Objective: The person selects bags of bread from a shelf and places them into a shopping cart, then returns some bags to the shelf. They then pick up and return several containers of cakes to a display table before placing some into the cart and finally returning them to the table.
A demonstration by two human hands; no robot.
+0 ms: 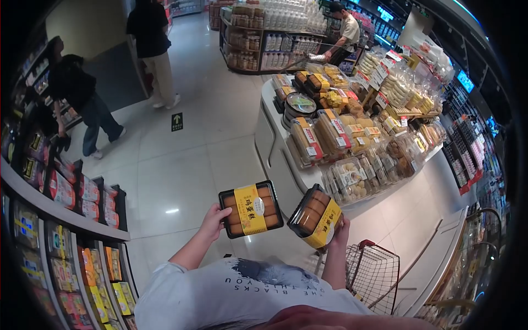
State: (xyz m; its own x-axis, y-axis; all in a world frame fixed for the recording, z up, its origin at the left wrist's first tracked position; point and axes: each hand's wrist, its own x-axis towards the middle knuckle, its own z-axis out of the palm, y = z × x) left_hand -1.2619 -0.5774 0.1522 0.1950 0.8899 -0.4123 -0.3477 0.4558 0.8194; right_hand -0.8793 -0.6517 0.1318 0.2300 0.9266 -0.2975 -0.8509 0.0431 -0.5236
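My left hand (213, 221) grips the left edge of a black tray of brown cakes (236, 214), with a clear lid and a yellow paper band. Its top, with a pale oval label, faces up toward me. In my right hand (341, 231) is a second, matching tray of cakes (312, 212), tilted and held by its right side, its yellow band turned partly away. Both trays are in the air in front of my chest, a small gap between them.
A display table (280, 157) piled with packaged baked goods stands ahead to the right. A wire shopping basket (374, 275) is at my right side. Shelves of packets (88, 198) run along the left. Two people walk or stand in the left aisle; another person (346, 36) is beyond the table.
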